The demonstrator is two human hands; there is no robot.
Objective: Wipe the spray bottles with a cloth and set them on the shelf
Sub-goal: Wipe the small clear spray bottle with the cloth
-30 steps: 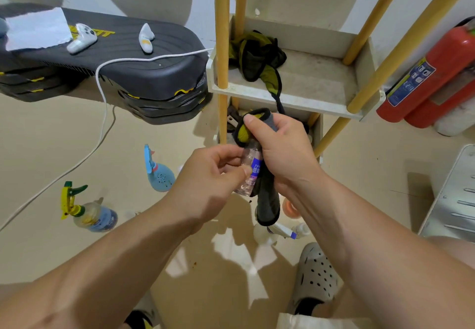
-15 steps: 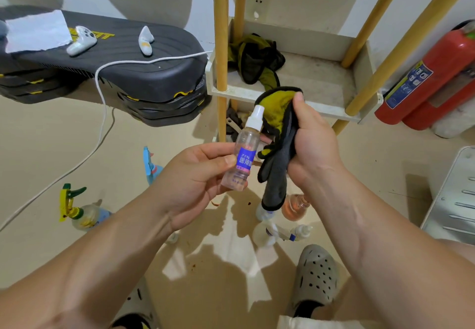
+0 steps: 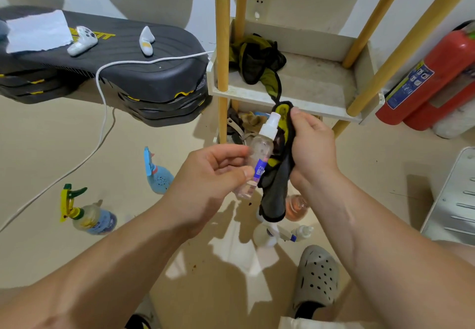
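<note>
My left hand (image 3: 213, 182) pinches a small clear spray bottle (image 3: 259, 154) with a white cap and a blue label, held tilted in front of the shelf. My right hand (image 3: 312, 146) grips a black and yellow cloth (image 3: 276, 174) and presses it against the bottle's right side. The white shelf (image 3: 303, 89) with yellow wooden posts stands just behind; a second dark cloth (image 3: 254, 58) lies on it. On the floor lie a blue spray bottle (image 3: 158, 174), a yellow-and-green trigger bottle (image 3: 87, 215), a white bottle (image 3: 277, 233) and an orange-tinted bottle (image 3: 295, 206).
A stack of black step platforms (image 3: 123, 71) at the left carries a white paper, two white controllers and a white cable. Red fire extinguishers (image 3: 431, 79) lean at the right. A white metal rack (image 3: 455, 200) is at the right edge. My grey clog (image 3: 317, 277) is below.
The cloth came off the bottle, baring its white cap, and now lies against the bottle's side again. The bottle has turned in my left hand, so less of its label shows.
</note>
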